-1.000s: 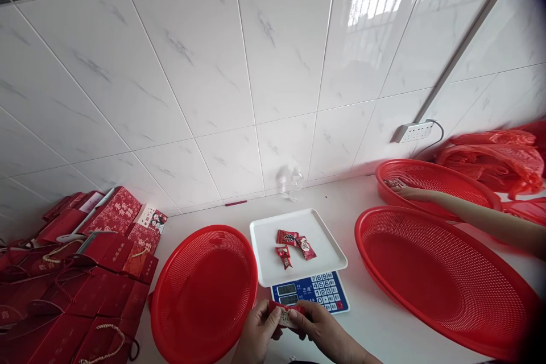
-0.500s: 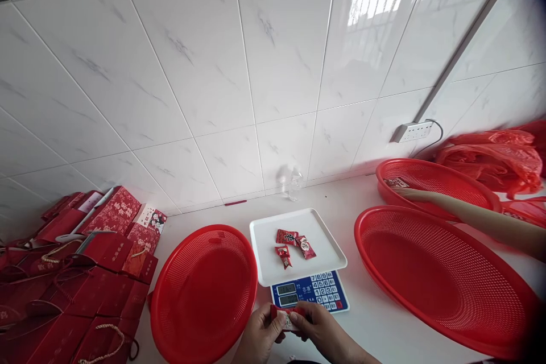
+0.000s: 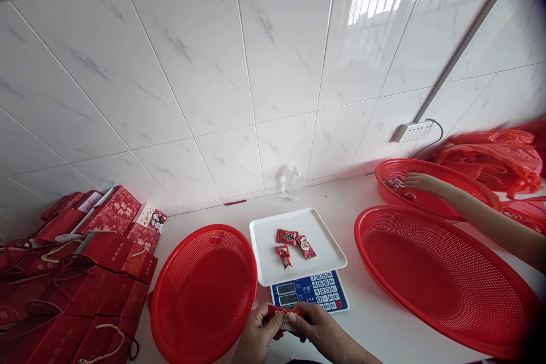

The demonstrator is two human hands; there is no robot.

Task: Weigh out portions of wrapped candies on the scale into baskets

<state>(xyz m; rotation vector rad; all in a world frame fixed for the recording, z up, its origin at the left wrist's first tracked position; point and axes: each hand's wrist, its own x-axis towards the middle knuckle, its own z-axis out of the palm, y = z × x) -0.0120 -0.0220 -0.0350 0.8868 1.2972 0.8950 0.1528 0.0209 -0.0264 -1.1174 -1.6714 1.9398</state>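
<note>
Between my left hand [image 3: 261,327] and my right hand [image 3: 313,323] is a small red-and-white wrapped packet [image 3: 286,322], pinched at both sides by fingers and thumbs. Both hands are closed on it, just in front of the blue keypad [image 3: 305,291] of a weighing scale. The scale's white tray [image 3: 267,270] bears several red wrapped packets, among them one with black lettering [image 3: 286,237], a pink-red one [image 3: 305,247] and a twisted one [image 3: 283,256]. What the held packet contains is hidden.
A red plastic basket [image 3: 160,307] stands left of the scale, beside stacked red gift boxes [image 3: 106,290]. At right are a large red basket [image 3: 362,227] and a farther one [image 3: 490,199], where another person's hand [image 3: 420,182] reaches among small packets. A clear bottle [image 3: 296,183] stands by the wall.
My hands keep hold of the packet and have shifted only slightly. The other person's hand has lifted and moved right within the far basket, showing more packets there.
</note>
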